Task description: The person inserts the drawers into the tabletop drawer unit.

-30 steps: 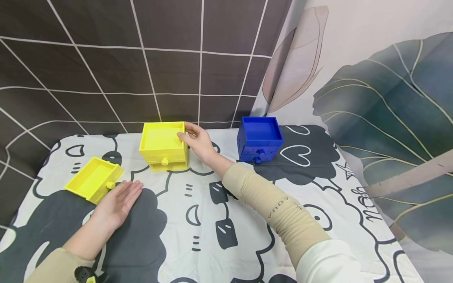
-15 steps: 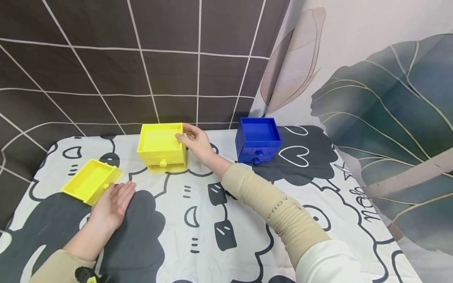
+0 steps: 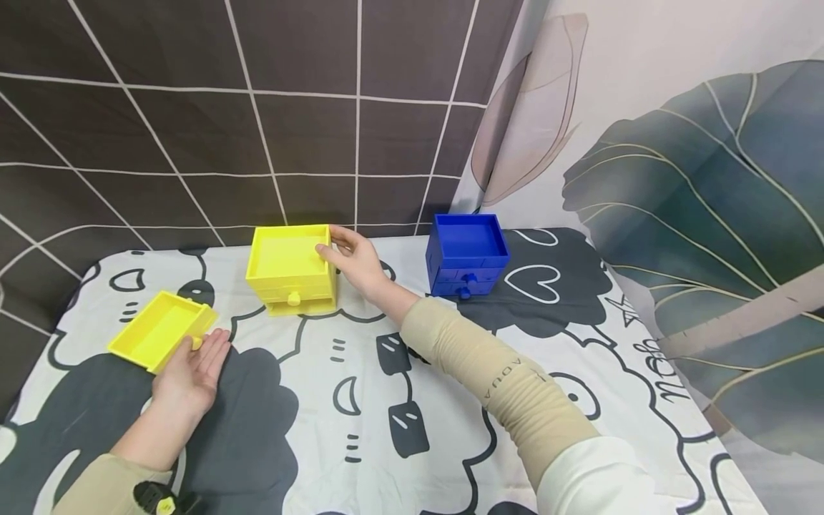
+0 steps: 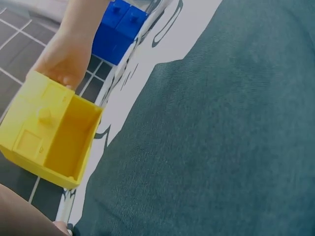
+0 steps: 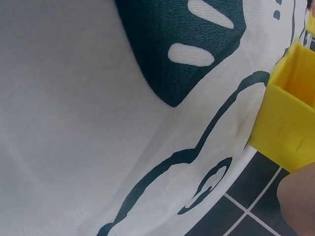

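A small yellow drawer cabinet (image 3: 290, 261) stands at the back of the bed-like, cloth-covered surface. Its upper drawer with a round knob is in place, and the lower slot (image 4: 74, 140) gapes without a drawer. My right hand (image 3: 357, 261) grips the cabinet's right wall, thumb over the top rim and fingers toward the back. Left of the cabinet lies a loose yellow drawer (image 3: 157, 329), hollow side up, knob toward me. My left hand (image 3: 187, 375) is at that knob, palm up, fingers extended and thumb beside the knob; whether it touches is unclear.
A blue drawer cabinet (image 3: 468, 254) stands to the right of the yellow one. The patterned cloth (image 3: 347, 429) spreads over the surface. A dark gridded curtain (image 3: 309, 136) hangs behind, and a leaf-patterned one (image 3: 708, 236) hangs on the right.
My left hand has moved left to the loose drawer's knob, which now shows between thumb and fingers. My right hand has stayed on the cabinet. The head view has shifted slightly.
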`<state>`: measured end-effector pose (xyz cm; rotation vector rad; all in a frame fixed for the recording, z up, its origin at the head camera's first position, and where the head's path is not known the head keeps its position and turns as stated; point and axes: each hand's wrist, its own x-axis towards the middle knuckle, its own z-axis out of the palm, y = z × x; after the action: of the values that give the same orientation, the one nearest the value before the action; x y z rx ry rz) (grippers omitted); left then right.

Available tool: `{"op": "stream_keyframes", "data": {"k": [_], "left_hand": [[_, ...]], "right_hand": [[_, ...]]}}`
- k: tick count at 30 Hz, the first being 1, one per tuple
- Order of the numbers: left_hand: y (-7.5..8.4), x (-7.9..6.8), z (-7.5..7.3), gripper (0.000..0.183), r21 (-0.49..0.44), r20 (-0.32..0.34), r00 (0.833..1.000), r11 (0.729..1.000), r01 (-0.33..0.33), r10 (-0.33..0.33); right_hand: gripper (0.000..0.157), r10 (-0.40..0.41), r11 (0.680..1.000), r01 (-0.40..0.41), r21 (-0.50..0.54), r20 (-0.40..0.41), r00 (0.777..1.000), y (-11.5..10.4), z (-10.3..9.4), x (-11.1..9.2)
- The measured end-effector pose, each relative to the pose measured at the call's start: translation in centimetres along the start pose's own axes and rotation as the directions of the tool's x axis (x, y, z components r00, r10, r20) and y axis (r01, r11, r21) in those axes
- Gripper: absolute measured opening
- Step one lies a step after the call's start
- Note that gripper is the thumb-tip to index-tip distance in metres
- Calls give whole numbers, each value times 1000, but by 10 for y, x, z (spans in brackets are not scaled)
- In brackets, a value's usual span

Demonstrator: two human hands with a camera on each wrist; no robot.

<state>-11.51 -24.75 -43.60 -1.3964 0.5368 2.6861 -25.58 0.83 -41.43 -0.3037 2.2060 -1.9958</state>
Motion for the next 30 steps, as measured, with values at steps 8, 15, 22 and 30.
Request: {"op": "stream_keyframes", "data": {"k": [8, 15, 22, 30], "left_hand": [[4, 0, -3, 27, -20, -7, 1000, 1000, 16, -16], [6, -2, -8, 26, -58, -21, 1000, 998, 17, -18], [7, -5, -15, 20, -26, 6, 998, 998, 61, -61], [-1, -10, -18, 14, 107, 72, 989, 987, 123, -131]], "right_hand": [[55, 1, 1000, -1, 2, -2, 1000, 0, 0, -2], [56, 0, 1000, 0, 5, 3, 1000, -2, -1, -2], [55, 0, 1000, 0, 4, -1, 1000, 0, 1, 0], [57, -1, 1000, 1, 9, 3, 1000, 0, -1, 0]]}}
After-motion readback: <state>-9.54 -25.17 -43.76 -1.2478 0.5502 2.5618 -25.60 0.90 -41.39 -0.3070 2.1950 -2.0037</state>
